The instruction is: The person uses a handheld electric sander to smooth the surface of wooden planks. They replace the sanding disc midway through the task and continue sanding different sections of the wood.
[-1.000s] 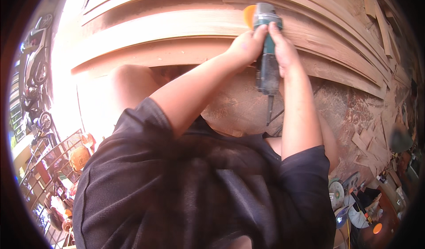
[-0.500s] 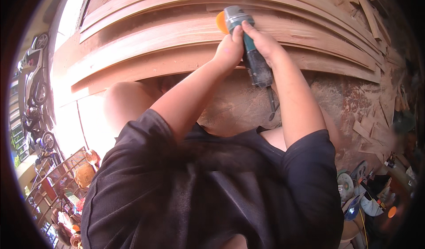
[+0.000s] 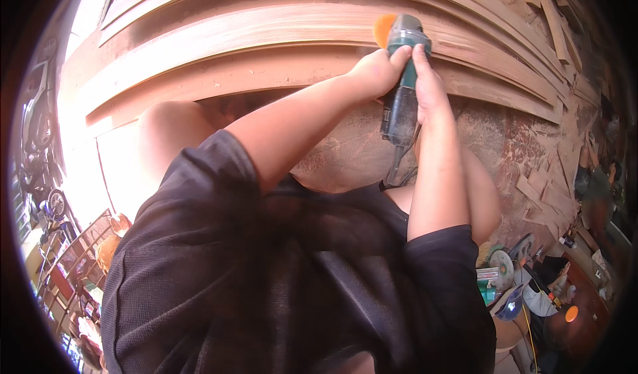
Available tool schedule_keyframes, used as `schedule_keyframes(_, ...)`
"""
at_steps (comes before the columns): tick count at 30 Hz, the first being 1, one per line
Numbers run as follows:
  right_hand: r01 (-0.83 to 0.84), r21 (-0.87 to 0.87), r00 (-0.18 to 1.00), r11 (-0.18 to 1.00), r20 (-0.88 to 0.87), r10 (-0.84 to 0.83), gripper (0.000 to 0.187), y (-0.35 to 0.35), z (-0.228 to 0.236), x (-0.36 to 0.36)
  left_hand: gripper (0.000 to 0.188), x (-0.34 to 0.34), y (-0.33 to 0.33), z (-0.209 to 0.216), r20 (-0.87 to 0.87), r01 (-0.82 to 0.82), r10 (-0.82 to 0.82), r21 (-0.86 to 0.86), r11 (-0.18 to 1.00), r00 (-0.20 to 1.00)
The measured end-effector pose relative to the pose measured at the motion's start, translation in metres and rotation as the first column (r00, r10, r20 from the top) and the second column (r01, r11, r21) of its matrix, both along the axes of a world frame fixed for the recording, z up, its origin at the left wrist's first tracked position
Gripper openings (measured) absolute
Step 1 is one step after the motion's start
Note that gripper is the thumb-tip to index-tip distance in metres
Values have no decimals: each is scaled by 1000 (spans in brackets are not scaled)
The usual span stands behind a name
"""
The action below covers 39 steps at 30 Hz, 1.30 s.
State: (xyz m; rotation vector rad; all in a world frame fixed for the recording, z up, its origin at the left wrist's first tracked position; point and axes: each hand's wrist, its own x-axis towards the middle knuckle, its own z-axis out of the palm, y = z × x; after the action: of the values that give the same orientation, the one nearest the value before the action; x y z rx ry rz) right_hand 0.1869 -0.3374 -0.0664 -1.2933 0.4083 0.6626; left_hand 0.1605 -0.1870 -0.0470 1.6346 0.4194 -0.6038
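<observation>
Both of my hands are wrapped round an angle grinder [image 3: 404, 95] with a green and black body and a grey metal head. My left hand [image 3: 380, 73] grips its left side near the head. My right hand [image 3: 430, 85] closes on the right side, the two thumbs side by side on top. An orange disc [image 3: 383, 30] at the head lies over a long wooden plank [image 3: 266, 31]; whether it touches the wood I cannot tell. The grinder's cord hangs from its rear end between my legs.
More long planks [image 3: 219, 75] lie in parallel across the work area. Wood offcuts [image 3: 543, 198] are scattered on the dusty floor at the right. Grinding discs [image 3: 500, 267] and loose tools sit at lower right. A metal rack [image 3: 73, 254] stands at lower left, with motorbikes [image 3: 41, 121] beyond it.
Both hands have carried the grinder to the right along the plank, and its body now leans the other way. The whole view has also shifted a little.
</observation>
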Motion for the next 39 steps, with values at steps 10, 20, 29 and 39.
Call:
schedule_keyframes(10,-593,-227,757,772,168,631,91,169,22,-36,76,-111,130,-24,43,-609,613,-84,789,789)
schedule_keyframes(20,-108,-140,977,984,167,131,75,3,-1,-26,74,-40,-5,2,79,-71,61,125,990,995)
schedule_keyframes(29,250,125,942,960,198,-271,83,-107,30,-36,88,32,55,-77,262,-166,-678,965,205,687)
schedule_keyframes(39,-122,545,912,830,392,-123,95,-123,48,-28,62,-10,155,-64,215,47,-717,944,327,663)
